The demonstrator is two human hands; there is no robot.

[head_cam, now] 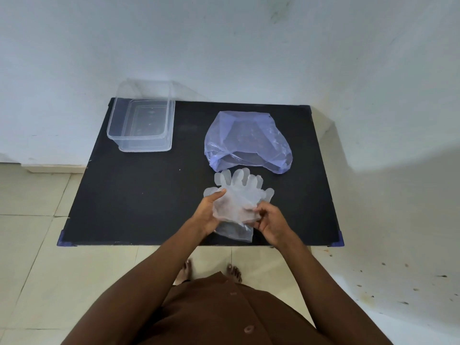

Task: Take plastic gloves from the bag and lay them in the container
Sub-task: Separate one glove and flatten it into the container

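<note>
Clear plastic gloves (239, 195) (bunched, fingers pointing away) sit just before the crumpled bluish bag (246, 138); transparent container (142, 123) well left.

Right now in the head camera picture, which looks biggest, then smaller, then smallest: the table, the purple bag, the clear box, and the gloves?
1. Black table, by far the largest.
2. Purple bag.
3. Clear container and the bunch of plastic gloves look alike in size; the gloves sit nearer the camera, so I won't rank them.
</note>
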